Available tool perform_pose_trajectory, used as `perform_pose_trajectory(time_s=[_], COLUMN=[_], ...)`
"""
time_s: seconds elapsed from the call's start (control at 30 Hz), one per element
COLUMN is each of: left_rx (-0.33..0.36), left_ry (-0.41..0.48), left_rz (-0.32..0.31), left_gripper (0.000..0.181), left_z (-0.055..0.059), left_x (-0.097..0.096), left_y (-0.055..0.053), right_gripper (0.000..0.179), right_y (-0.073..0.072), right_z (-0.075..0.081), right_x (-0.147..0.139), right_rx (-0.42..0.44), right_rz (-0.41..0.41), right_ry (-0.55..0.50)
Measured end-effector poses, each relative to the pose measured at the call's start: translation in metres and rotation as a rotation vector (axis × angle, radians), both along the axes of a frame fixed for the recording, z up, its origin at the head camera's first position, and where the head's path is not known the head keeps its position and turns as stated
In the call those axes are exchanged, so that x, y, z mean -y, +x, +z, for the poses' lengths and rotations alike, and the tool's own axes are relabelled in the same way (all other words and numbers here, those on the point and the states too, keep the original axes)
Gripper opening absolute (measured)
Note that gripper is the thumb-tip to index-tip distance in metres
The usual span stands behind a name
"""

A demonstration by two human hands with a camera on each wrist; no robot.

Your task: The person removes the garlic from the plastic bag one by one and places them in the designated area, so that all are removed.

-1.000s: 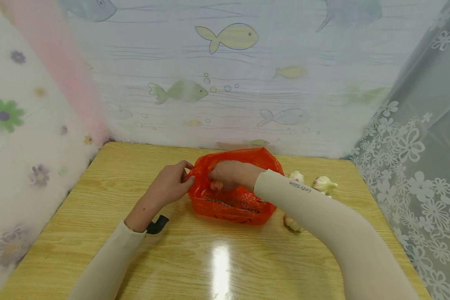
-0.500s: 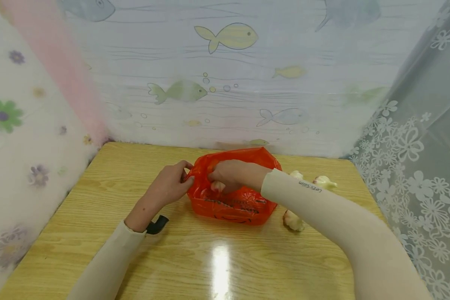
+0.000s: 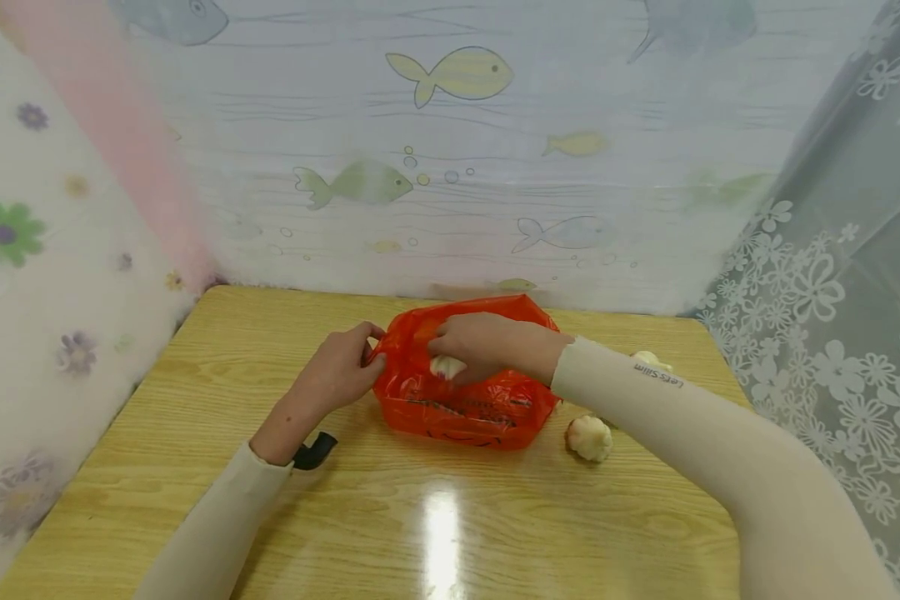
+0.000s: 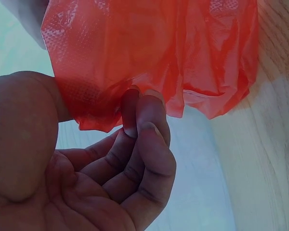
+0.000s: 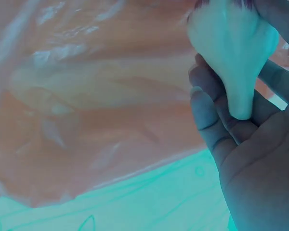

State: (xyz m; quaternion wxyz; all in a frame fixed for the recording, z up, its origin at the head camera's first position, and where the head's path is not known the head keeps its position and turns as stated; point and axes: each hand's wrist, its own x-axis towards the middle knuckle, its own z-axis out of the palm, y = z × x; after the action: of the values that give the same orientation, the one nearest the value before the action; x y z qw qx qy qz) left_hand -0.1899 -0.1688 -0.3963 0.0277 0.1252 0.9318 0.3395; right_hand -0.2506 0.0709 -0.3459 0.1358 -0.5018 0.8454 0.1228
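A red plastic bag (image 3: 457, 421) with black print lies on the table, its mouth spread towards me. At its left edge, my left hand (image 3: 339, 367) pinches the plastic between thumb and fingers; the left wrist view shows those fingers (image 4: 152, 115) against the bag's rim. My right hand (image 3: 474, 346) is over the bag's mouth and holds a white garlic bulb (image 3: 446, 367). In the right wrist view the fingers curl round this garlic bulb (image 5: 233, 43), stem towards the palm. What lies deeper in the bag is hidden.
One garlic bulb (image 3: 589, 438) sits on the wooden table (image 3: 345, 517) to the right of the bag. Another garlic bulb (image 3: 651, 360) shows behind the right sleeve (image 3: 645, 408), which covers that area. A black curved object (image 3: 316, 451) lies beside the left wrist.
My right hand has shifted right and upward from inside the bag, with the garlic bulb now plainly visible in it. The left hand keeps its place on the bag's edge.
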Motion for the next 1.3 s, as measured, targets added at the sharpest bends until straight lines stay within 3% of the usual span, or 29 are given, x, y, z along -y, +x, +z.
perform_pose_trajectory(time_s=[0.43,1.3], left_rx=[-0.018,-0.009], left_ry=[0.001,-0.003], left_rz=[0.005,0.016], left_gripper=[0.038,0.039], left_z=[-0.001,-0.001], left_x=[0.001,0.001], left_y=[-0.001,0.0], right_gripper=[0.056,0.055], right_y=[0.01,0.028], right_z=[0.014,0.037], right_x=[-0.026,-0.075], right_rx=[-0.016,0.001], right_rz=[0.021,-0.011], right_ry=[-0.18,-0.492])
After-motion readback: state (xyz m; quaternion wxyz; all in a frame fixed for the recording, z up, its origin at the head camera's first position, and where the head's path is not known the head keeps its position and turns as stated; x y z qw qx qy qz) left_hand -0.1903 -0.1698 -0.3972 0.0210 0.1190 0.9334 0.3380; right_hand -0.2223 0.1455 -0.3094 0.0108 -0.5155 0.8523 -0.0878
